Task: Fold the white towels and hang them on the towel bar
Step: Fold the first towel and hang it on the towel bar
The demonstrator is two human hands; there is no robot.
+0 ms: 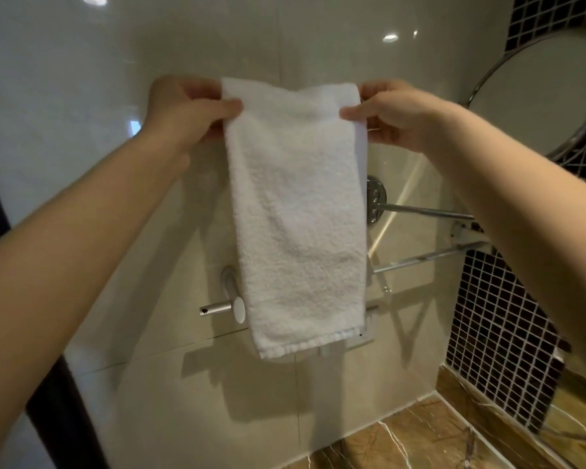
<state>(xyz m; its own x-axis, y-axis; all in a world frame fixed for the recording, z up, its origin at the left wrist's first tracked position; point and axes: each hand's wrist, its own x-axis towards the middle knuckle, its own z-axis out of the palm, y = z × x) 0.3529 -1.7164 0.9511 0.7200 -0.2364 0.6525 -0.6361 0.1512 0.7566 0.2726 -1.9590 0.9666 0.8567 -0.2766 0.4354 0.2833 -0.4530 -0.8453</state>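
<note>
Glossy cream wall tiles (82, 79) formed the backdrop, meeting a dark mosaic tile wall (501, 326) at the right corner and a brown marble counter (430, 431) below. A round chrome-framed mirror (552, 96) stood out from the mosaic wall on its arm, clear of the work area.

One white towel (298, 214) was held up in front of the cream tiles, already folded into a long narrow strip, its hemmed end hanging lowest. It hung free and flat, which suggested it was being held high so that its own weight would keep the fold straight and the edges aligned before hanging.

Chrome towel bars (430, 211) ran out from a round wall mount just right of the towel, one above another; the towel hid their left portion. It was not yet draped over any bar. A short chrome peg (215, 309) projected from the wall at the towel's lower left edge.

Left hand (186, 110) pinched the top left corner between thumb and fingers. Right hand (389, 116) gripped the top right corner likewise. Both were clenched on the cloth at equal height, keeping the top edge level and taut.
</note>
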